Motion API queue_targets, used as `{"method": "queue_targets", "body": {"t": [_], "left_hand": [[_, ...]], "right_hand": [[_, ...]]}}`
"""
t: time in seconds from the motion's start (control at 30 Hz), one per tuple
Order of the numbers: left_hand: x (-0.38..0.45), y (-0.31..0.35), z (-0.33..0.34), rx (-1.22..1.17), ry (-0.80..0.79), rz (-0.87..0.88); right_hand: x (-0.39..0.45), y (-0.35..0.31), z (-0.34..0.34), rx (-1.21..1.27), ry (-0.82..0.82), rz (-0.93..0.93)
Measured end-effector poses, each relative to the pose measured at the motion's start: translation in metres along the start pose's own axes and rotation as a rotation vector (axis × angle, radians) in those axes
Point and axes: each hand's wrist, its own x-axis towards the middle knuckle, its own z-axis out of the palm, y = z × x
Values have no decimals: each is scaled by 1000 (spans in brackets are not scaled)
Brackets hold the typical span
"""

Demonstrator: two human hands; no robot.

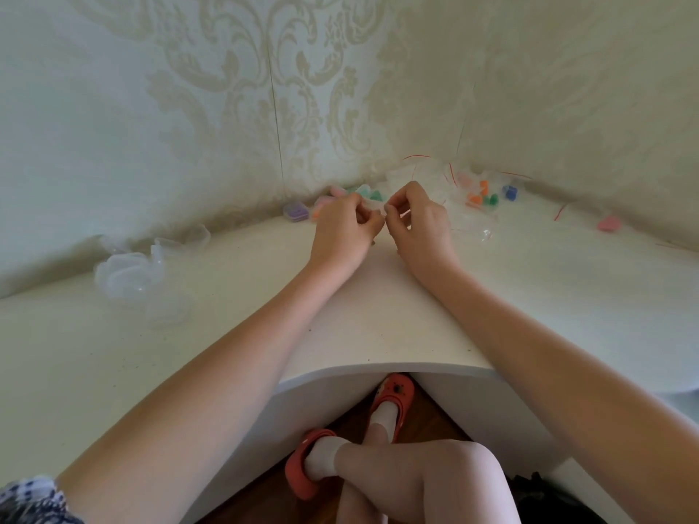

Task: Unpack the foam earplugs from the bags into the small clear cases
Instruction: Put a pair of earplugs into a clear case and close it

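White corner desk [378, 334] with curved front edge, set against pale damask-patterned wallpaper [264, 88]; dark wooden floor [272, 482] below; soft, even daylight.

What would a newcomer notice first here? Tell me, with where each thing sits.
First, the two hands meeting at the centre of the white desk: the left hand and right hand pinch something small and clear between their fingertips. Behind them, along the wall, lie bright foam earplugs among clear bags with red strips. To the far left sits a cluster of empty clear cases.
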Motion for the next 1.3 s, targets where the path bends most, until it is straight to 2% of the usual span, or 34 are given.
{"method": "queue_targets", "body": {"t": [0.13,0.23,0.43,0.57,0.73,0.87,1.0,1.13,1.2,1.3], "left_hand": [[-2,0,-2,-196,-53,-97],[0,0,0,-253,-32,-109],[-2,3,0,-175,-49,9],[0,-1,0,-80,-73,73],[1,-2,-1,25,-88,119],[-2,2,-3,105,-95,139],[-1,-2,-6,179,-60,77],[1,-3,-10,148,-4,40],[1,-3,-9,145,-13,41],[3,-7,-5,149,-26,38]], "right_hand": [[0,3,-2,-213,-116,-97],[0,2,-1,-152,-166,-114],[-1,0,-2,-22,-219,-48],[2,4,-4,21,-187,-55],[3,0,-3,-247,-157,-89],[6,-2,-5,-447,-71,-70],[5,-3,-12,-301,-190,-52],[3,-1,-13,-400,-255,-147],[3,-1,-13,-380,-180,-154],[2,1,-14,-117,-33,-89]]}}
